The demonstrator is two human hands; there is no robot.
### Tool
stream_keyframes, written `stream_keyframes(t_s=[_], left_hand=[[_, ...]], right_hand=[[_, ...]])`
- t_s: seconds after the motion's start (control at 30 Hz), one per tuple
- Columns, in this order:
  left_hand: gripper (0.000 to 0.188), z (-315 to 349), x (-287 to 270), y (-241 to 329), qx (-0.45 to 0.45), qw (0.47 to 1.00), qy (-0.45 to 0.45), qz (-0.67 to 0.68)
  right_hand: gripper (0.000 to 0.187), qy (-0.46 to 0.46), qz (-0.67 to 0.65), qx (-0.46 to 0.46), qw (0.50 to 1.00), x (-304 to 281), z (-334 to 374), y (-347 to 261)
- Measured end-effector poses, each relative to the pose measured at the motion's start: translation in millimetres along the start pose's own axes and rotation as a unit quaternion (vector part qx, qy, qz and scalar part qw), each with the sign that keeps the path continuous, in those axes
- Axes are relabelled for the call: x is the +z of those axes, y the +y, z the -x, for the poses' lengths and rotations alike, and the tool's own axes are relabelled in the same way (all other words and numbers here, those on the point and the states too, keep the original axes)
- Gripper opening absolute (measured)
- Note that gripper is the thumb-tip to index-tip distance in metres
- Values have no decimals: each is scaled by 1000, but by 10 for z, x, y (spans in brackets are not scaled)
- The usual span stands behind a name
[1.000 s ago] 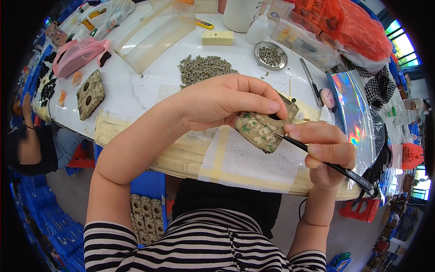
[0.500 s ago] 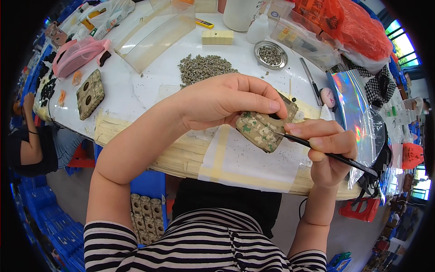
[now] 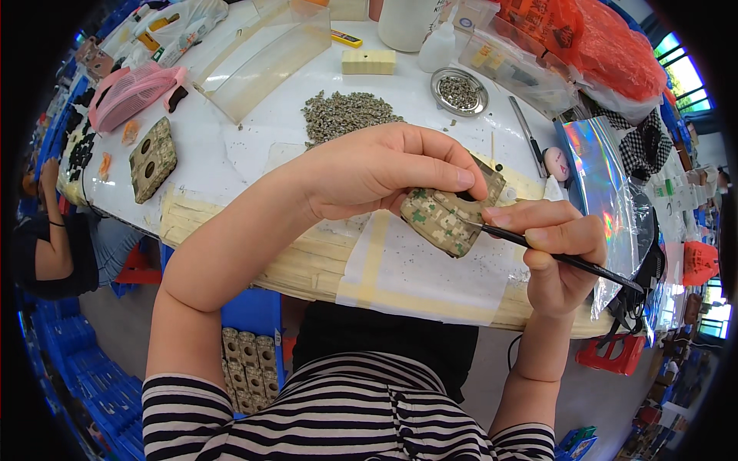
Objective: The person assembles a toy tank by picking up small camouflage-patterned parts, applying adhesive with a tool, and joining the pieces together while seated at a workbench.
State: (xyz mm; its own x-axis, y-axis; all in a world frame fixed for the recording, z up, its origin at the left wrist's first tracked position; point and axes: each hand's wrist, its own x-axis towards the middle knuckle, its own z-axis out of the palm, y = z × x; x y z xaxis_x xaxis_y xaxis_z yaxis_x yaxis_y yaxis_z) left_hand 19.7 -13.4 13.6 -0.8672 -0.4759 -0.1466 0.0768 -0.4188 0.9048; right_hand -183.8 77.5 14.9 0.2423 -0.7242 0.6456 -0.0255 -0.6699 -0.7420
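Observation:
My left hand (image 3: 415, 169) is closed on a camouflage-patterned casing (image 3: 446, 219), held tilted above the table with a dark round opening partly under my fingers. Between the thumb and fingers of my right hand (image 3: 565, 246) is a pair of black tweezers (image 3: 573, 266). Their metal tip touches or nearly touches the casing's face near its right edge; anything tiny at the tip is too small to make out. Below lies a white paper sheet (image 3: 430, 280) with small specks on it.
Beyond my left wrist is a pile of small metal parts (image 3: 346, 115); a round dish (image 3: 460, 92) holds more. Another camouflage casing (image 3: 153, 160) lies at left. A pen-like tool (image 3: 526, 127) and a shiny plastic bag (image 3: 603, 184) lie at right. Someone's arm (image 3: 52, 223) shows far left.
My right hand and the tweezers have shifted very slightly, the tweezers' rear end a little to the right. The left hand and casing stay nearly still.

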Motion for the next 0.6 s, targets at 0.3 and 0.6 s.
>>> stream_keyframes(t_s=[0.3,0.6], left_hand=[[18,0,-5,-7,-6,1000,2,1],[18,-1,-1,-10,-1,1000,3,2]], right_hand=[[19,18,-29,20,999,15,6,-1],[19,21,-47,32,998,12,11,-10]])
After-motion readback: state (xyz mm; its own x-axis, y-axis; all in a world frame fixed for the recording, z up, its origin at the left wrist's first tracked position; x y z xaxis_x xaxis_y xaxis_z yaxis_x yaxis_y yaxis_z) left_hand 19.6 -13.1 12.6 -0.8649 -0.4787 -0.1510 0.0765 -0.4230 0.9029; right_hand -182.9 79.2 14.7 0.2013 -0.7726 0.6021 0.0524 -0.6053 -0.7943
